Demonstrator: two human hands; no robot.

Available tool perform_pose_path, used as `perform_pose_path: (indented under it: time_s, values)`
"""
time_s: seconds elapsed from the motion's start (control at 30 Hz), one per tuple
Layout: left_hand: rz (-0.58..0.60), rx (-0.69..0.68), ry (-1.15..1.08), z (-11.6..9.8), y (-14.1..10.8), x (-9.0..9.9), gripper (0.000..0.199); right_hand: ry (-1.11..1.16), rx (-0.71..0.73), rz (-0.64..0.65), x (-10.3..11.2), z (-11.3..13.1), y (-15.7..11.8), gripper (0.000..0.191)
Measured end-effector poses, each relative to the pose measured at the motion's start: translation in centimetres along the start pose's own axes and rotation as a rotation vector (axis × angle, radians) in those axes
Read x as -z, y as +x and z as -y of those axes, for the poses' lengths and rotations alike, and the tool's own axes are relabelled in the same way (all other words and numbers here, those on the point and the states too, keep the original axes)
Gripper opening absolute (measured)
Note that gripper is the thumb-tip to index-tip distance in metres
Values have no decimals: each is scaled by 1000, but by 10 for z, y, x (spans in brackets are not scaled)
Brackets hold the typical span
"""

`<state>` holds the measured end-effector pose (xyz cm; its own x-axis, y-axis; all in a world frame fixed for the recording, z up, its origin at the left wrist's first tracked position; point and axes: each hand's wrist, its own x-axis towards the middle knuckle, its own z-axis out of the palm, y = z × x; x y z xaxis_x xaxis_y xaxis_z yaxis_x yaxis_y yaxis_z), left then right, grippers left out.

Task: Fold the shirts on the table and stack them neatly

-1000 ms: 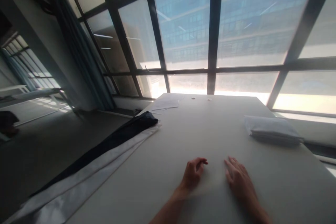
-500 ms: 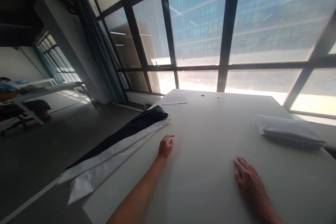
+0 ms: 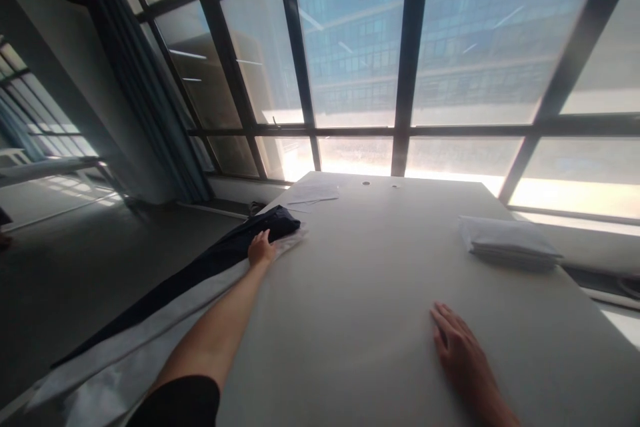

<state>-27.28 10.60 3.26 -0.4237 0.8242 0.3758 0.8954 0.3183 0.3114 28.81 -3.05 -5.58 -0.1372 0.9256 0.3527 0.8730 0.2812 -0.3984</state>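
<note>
My left hand [image 3: 262, 248] reaches to the table's left side, its fingers stretched out at the edge of a dark navy garment [image 3: 235, 244] that looks like folded trousers. Whether the fingertips press on the cloth I cannot tell. Under and beside the garment lies a long white sheet [image 3: 165, 327], which hangs over the table's left edge with it. My right hand [image 3: 461, 351] is low on the right, palm down over the white tabletop [image 3: 360, 307], with its fingers extended and nothing in them.
A stack of flat white packets [image 3: 510, 243] lies at the table's right edge. Thin white sheets [image 3: 313, 191] rest at the far left corner, near two small round holes. Large windows [image 3: 350, 47] stand behind the table, with a dark curtain [image 3: 145, 80] on the left.
My left hand has moved left and forward from the bare tabletop to the navy garment, its fingers stretching out. My right hand stays over the table. The view has turned right.
</note>
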Motion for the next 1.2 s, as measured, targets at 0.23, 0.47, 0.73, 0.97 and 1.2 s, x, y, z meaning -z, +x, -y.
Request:
perform_pose_path:
  time_s: [0.23,0.47,0.73,0.97,1.2]
  values:
    - [84,16,165,4,32,-20,66,-33,-25,23,5,5,-1,50]
    - [163,-3,240,9,55,-26,72,-44,-44,21,8,8,-1,50]
    - [258,45,184,-8,57,-28,89,-106,-51,12,6,12,-1,49]
    - [167,129,62,-30,48,-16,46,-129,-35,6,6,13,-1,49]
    - [-57,202,-41,-50,53,34,41,-139,-18,-1,1,7,-2,51]
